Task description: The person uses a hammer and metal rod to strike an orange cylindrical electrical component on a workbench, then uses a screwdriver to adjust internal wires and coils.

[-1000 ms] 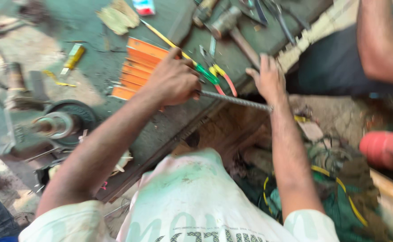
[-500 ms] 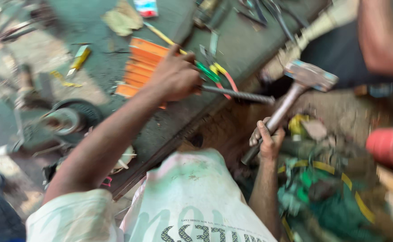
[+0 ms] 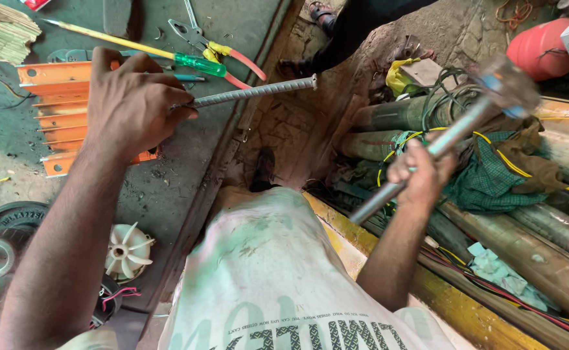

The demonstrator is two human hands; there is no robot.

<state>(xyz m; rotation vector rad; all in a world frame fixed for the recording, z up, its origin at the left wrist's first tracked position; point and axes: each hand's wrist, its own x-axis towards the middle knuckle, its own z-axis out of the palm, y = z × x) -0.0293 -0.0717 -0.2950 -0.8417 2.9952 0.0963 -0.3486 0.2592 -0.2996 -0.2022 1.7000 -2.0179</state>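
Grimy green workbench, head view: left hand clenched around a ribbed steel rod lying over the bench edge, beside an orange slotted block and a green-handled screwdriver. Right hand grips a raised hammer, its head blurred, above old pipes.

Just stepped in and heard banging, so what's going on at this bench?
A person's left hand pins a ribbed steel rod on the green bench, its end sticking out past the edge. The right hand holds a hammer raised off to the side. Pliers and a screwdriver lie behind the rod.
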